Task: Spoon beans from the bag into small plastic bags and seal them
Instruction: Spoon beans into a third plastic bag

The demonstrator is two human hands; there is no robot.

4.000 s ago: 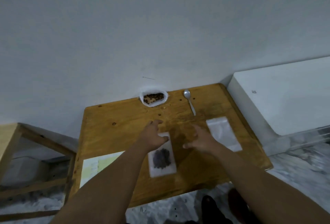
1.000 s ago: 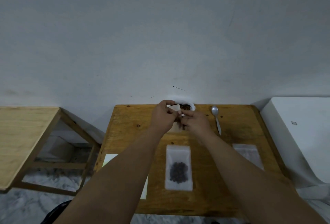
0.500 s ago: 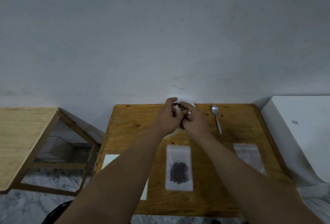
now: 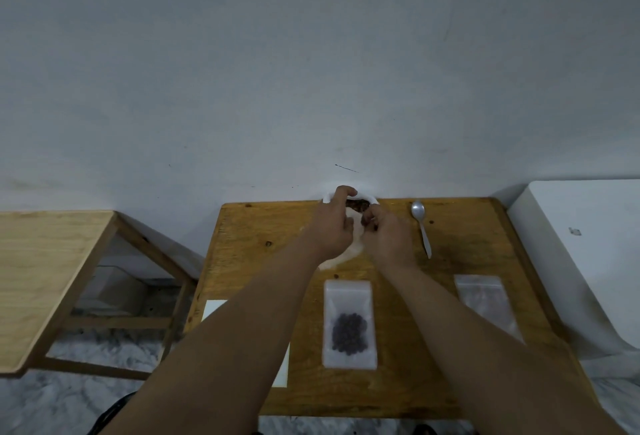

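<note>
Step in hand, as judged: readying the mouth of the bean bag [image 4: 358, 205] for another portion; spooning not yet begun. Bean bag: at the far edge of the desk [image 4: 263, 226], against the wall, mouth open, brown beans showing. Your left hand [image 4: 330, 230]: arm stretched forward, over the bean bag's left side, fingers curled over its far rim and gripping it. Your right hand [image 4: 386, 235]: at the bean bag's near right rim, fingertips bunched together; whether they pinched the rim, or anything at all, could not be told. Spoon [image 4: 420, 226]: lay untouched just right of the bean bag, bowl toward the wall. Filled small bag [image 4: 349, 323]: flat, nearer you than the bean bag and in line with it. Empty small bag [image 4: 488, 306]: nearer you and to the bean bag's right. Next move, by judgement: your right hand needed to free itself and take up the spoon, with an empty bag held open close to the bean bag's mouth.
</note>
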